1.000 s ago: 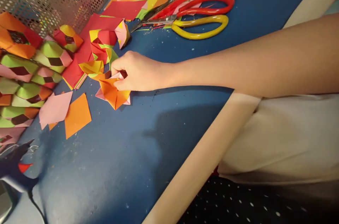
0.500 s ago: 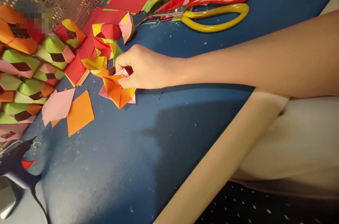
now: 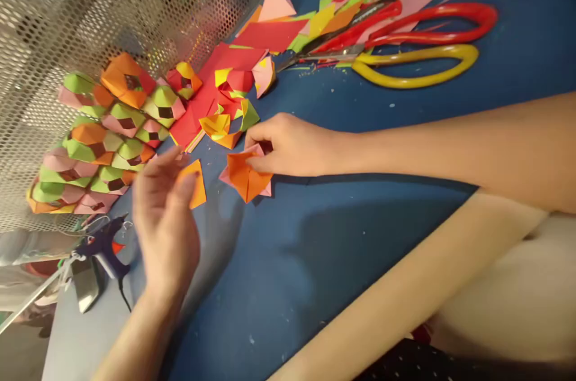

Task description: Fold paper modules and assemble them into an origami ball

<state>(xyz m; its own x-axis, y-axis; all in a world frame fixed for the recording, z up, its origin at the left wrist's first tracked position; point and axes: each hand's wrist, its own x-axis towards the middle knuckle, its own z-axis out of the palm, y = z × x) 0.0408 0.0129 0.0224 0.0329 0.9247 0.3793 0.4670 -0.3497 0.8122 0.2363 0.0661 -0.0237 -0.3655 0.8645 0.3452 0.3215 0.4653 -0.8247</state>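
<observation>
While the right hand [image 3: 292,144] pinches the folded orange-and-pink paper piece [image 3: 245,177] on the blue table [image 3: 315,261], the blurred left hand [image 3: 164,219] hovers open-fingered over an orange paper square [image 3: 197,189].

Orange-and-pink folded paper piece [image 3: 245,177] flat on the blue tabletop [image 3: 315,261], points splayed out, pink layer peeking at the edges, pinched at its top-right corner. Orange paper square [image 3: 197,184] just left of it, tilted, partly hidden; can't tell if it's lifted or lying flat.
</observation>
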